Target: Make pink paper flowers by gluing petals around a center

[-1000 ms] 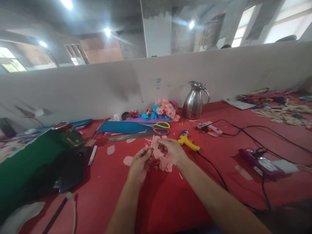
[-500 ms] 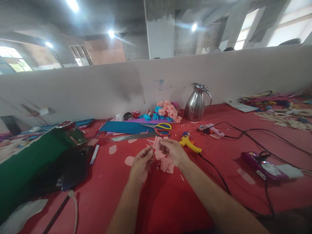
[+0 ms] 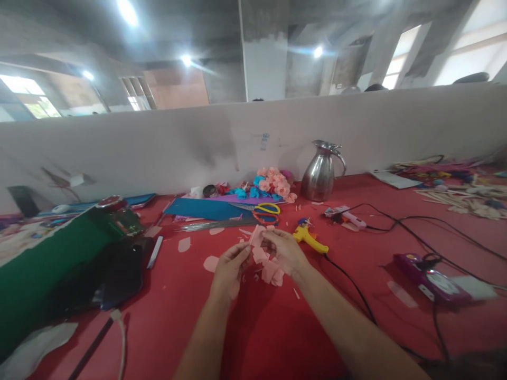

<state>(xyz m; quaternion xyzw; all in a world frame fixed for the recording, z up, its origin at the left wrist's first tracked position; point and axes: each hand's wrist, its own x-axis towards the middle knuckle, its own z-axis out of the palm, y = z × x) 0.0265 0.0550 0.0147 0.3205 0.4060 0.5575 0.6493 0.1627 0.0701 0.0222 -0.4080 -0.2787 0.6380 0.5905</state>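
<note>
Between my two hands is a pink paper petal (image 3: 257, 236), raised over the red table (image 3: 253, 338). My left hand (image 3: 233, 264) pinches its lower left edge, while my right hand (image 3: 283, 248) grips the right side with thumb and fingers. Cut pink paper pieces (image 3: 272, 272) lie on the table just below the hands, and a loose pink petal (image 3: 211, 264) is left of my left hand. Right of my right hand rests a yellow hot glue gun (image 3: 311, 240). Scissors (image 3: 266, 212) with yellow and red handles lie beyond the hands.
Pink paper roses (image 3: 277, 182) and a steel jug (image 3: 319, 171) stand by the white partition (image 3: 158, 142). Blue sheets (image 3: 206, 209) and thin wires (image 3: 214, 225) lie in front. At right are a purple power strip (image 3: 431, 279) and cords; at left, a green board (image 3: 47, 279).
The whole view has shifted slightly down and right. Both hands keep hold of the pink petal, which has tilted slightly.
</note>
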